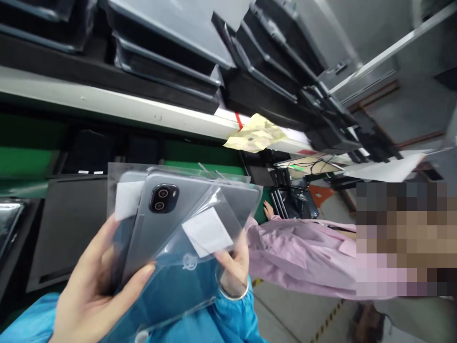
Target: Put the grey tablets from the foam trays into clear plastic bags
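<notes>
My left hand [91, 281] grips a grey tablet [187, 193] by its near left edge, thumb lying across its back. The tablet's dark camera block [164, 198] faces me. A clear plastic sleeve [174, 290] lies over part of the tablet and hangs down in front of my blue sleeves. On the plastic is a white label [207, 232], and my right hand [233, 262] pinches the sleeve beside it. Another white label [129, 200] shows at the upper left, by a second edge behind the tablet. Whether that is another tablet I cannot tell.
Above the green bench runs a white shelf [107, 101] with black trays [160, 59] of wrapped flat devices. A yellow paper [255, 134] hangs from its edge. Dark devices [87, 152] stand at the back left. A co-worker in a pink coat [296, 247] is close on the right.
</notes>
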`<state>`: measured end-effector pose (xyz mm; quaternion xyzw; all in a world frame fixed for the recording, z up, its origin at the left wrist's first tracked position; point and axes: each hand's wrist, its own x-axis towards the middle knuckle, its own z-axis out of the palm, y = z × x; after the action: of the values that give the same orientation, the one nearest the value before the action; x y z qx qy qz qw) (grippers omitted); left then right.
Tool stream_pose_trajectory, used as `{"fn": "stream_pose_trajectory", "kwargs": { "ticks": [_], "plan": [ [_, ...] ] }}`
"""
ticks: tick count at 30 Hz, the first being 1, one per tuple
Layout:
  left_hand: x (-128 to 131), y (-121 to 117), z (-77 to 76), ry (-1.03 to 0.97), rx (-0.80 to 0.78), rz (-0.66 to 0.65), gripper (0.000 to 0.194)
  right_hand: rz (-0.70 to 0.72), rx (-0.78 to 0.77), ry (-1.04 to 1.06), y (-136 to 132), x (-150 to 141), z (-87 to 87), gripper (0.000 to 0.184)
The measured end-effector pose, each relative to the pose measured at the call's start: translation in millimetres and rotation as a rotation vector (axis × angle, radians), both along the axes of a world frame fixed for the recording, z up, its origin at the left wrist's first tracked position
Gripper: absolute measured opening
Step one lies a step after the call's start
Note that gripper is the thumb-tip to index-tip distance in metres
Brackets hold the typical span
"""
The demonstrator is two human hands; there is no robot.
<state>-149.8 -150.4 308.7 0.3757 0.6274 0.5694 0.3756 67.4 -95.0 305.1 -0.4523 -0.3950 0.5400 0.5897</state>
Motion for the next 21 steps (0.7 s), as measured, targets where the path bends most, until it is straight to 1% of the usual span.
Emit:
{"fn": "stream_pose_trajectory", "kwargs": {
  "ticks": [1, 3, 6, 8, 11, 14, 17, 19, 21],
  "plan": [
    [1, 3, 1.1, -0.021, 0.025, -0.016, 0.096, 0.006, 0.006, 0.018, 1, -1, 0.7, 0.055],
    [3, 7, 5.1, -0.065, 0.014, -0.024, 0.096, 0.031, 0.002, 0.054, 3, -4, 2.3, 0.057],
    [4, 9, 8.7, -0.085, -0.035, -0.023, 0.087, 0.048, 0.007, 0.121, 3, -8, 4.7, 0.057],
    [3, 10, 8.0, -0.072, 0.005, -0.055, 0.080, 0.062, 0.017, 0.157, 4, -10, 5.9, 0.055],
    [3, 11, 8.4, -0.081, 0.012, -0.054, 0.079, 0.091, 0.023, 0.187, 4, -11, 6.6, 0.055],
    [6, 12, 13.6, -0.110, -0.035, -0.031, 0.081, 0.089, 0.013, 0.172, 5, -10, 6.8, 0.057],
    [9, 13, 18.9, -0.133, -0.044, -0.025, 0.082, 0.093, 0.000, 0.130, 7, -10, 8.0, 0.059],
    [9, 14, 20.0, -0.149, -0.060, -0.022, 0.083, 0.106, -0.011, 0.115, 9, -11, 8.4, 0.059],
    [8, 16, 17.7, -0.155, -0.084, -0.023, 0.083, 0.110, -0.014, 0.106, 10, -12, 6.9, 0.058]
  ]
}}
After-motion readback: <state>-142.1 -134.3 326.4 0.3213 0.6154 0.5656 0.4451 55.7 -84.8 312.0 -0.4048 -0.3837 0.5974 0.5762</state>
